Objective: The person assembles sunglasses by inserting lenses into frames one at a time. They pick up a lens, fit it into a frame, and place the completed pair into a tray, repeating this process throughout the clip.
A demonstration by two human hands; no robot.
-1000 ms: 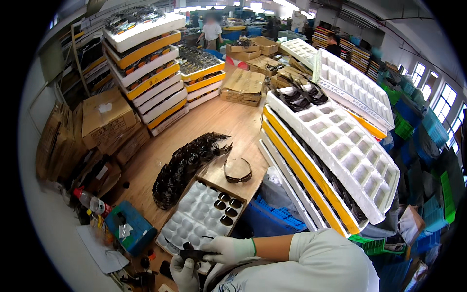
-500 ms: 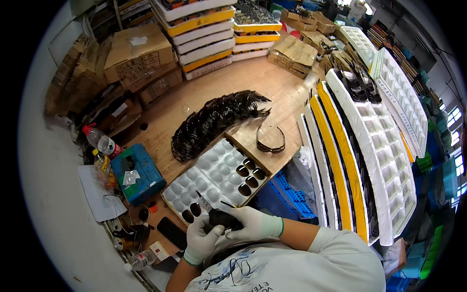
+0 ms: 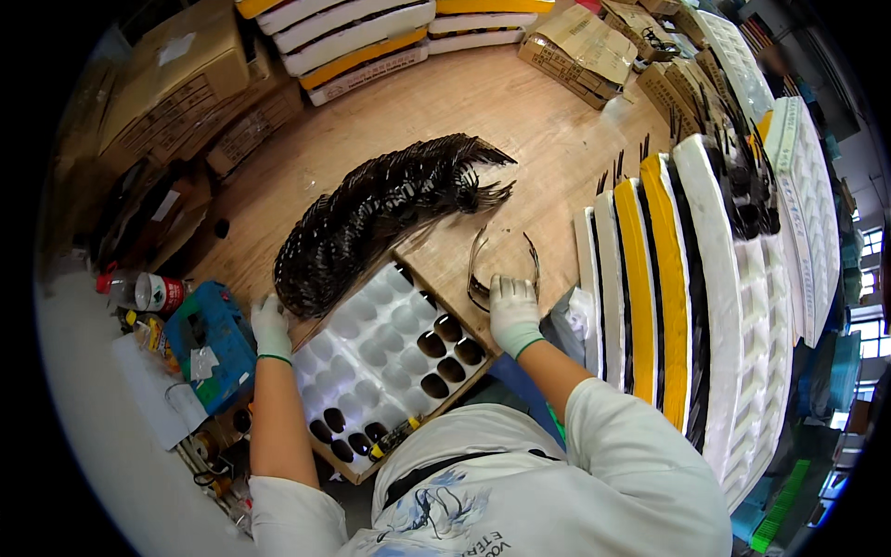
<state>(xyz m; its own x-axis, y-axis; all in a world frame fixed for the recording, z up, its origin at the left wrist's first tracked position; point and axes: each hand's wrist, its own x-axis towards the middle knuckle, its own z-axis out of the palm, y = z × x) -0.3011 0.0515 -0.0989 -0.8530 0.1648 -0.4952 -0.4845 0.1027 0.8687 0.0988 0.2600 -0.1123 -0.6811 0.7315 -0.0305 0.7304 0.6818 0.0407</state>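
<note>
In a white glove, my right hand [image 3: 513, 311] grips the near right part of a pair of dark sunglasses [image 3: 479, 278] on the table, covering one lens; the temples point away from me. My left hand [image 3: 271, 327], also gloved, rests with fingers extended at the left end of a long curved row of dark glasses frames [image 3: 371, 213]. Between my arms lies a cardboard box [image 3: 444, 295] with a white moulded insert [image 3: 376, 325]. Dark lenses sit in pockets at its right side [image 3: 449, 353] and near left corner [image 3: 332, 420]. A yellow-and-black handled tool [image 3: 394, 438] lies at the box's near edge.
White and yellow foam trays [image 3: 650, 297] stand in a tilted stack on the right, with more trays [image 3: 353, 42] at the back. Cardboard boxes [image 3: 186, 93] fill the far left. A blue case [image 3: 212, 348] and a bottle [image 3: 144, 290] are beyond my left arm.
My hands have parted from a dark object they held over the box. The right moved onto the sunglasses, the left to the row's end. The tool now lies on the box; the view has shifted.
</note>
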